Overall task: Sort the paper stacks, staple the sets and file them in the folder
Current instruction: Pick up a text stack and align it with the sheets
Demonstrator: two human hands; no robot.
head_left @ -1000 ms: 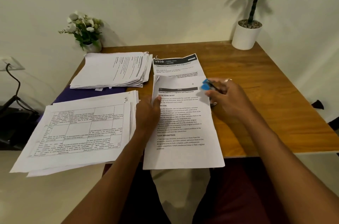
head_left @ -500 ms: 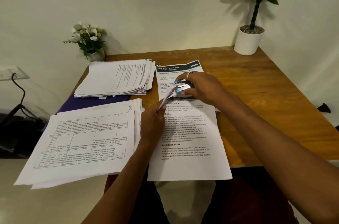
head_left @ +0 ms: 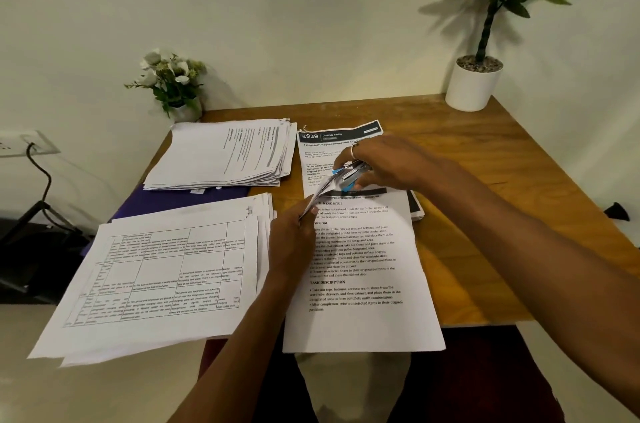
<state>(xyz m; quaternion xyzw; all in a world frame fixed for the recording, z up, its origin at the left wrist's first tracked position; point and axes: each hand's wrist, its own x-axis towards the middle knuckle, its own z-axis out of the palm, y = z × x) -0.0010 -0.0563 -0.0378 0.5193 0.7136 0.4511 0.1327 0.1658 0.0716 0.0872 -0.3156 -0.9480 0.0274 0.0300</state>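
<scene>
Pale plaster wall behind a brown wooden bench [head_left: 502,187], head view. At the near edge, overhanging it, lies the white printed paper set [head_left: 360,266] in hand for stapling. The left hand [head_left: 294,235] pinches its upturned top-left corner, while the right hand [head_left: 388,163] is curled round a small blue-and-silver stapler [head_left: 348,177] brought to that corner. Whether the stapler's mouth is over the sheets cannot be told. A thick white paper stack [head_left: 225,156] sits toward the far-left corner, partly on a purple folder [head_left: 166,204]. A second white stack printed with tables [head_left: 166,266] overhangs the near-left corner, and a dark-headed printed sheet [head_left: 332,142] lies beyond the set. By judgement, the sheets are light, limp and apt to slide over one another, so the corner is best held close to the staple point with edges squared. The stapler looks rigid and small, suited to a thumb-and-finger squeeze.
</scene>
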